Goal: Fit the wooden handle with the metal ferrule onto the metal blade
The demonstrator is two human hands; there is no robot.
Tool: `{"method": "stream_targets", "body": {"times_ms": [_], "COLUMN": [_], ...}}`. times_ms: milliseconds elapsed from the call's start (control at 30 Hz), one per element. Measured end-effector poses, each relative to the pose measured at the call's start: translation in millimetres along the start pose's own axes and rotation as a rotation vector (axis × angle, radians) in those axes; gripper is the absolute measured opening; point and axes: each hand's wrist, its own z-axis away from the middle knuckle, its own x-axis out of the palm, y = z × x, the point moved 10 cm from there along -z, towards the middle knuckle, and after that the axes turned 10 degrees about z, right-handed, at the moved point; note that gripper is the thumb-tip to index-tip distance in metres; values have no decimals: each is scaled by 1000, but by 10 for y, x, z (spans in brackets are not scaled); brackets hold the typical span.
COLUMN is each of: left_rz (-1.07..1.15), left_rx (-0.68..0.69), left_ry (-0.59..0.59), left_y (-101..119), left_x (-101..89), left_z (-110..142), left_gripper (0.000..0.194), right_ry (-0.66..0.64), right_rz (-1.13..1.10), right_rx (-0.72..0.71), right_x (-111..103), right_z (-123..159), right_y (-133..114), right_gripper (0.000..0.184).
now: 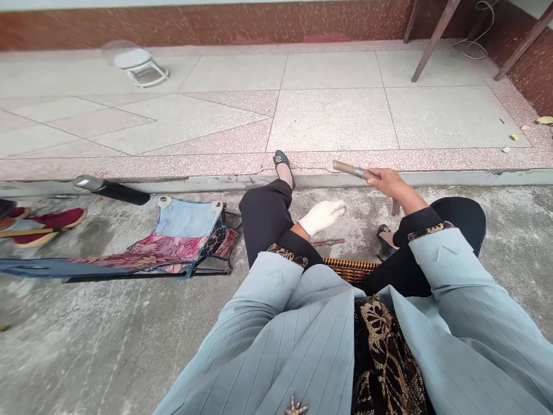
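A brown wooden stick with silvery wire wound round it is gripped in my right hand, over the step's edge. Below that hand a short wooden piece points down; whether it belongs to the stick is hidden by the fingers. My left hand wears a white glove and hovers between my knees, fingers drawn together toward the right. What is in them, if anything, I cannot make out. Just under it lies a thin reddish rod with a metallic wrapping at its middle.
A woven basket rim shows between my legs. To the left stand a folding cloth chair and a black cylinder with a silvery end. Another person's red shoes are at far left. Beyond the raised step is a white stool.
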Motion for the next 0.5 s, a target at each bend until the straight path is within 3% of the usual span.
{"method": "stream_targets", "body": {"times_ms": [67,167,267,333,400,500], "left_rz": [32,117,227,347,432,481], "left_rx": [5,21,7,-14,-29,-34], "left_ry": [37,38,45,60,62,37], "left_y": [15,63,69,42,16,19], "left_x": [-63,-142,-216,-240,-220,-134], "left_z": [14,43,45,26,-3,-35], "left_gripper": [29,25,22,21,21,26], "right_ry": [-92,-446,-861,-1032,-997,-707], "right_rz": [291,453,240,6,-245,-533], "right_rx": [-40,-173,-314,-384,-450,-447], "right_x": [116,523,852,858,669,264], "right_z": [28,195,541,742,771,583], "right_y": [-42,-138,-294,-440,-598,-652], "right_gripper": [39,31,35,48,60,63]}}
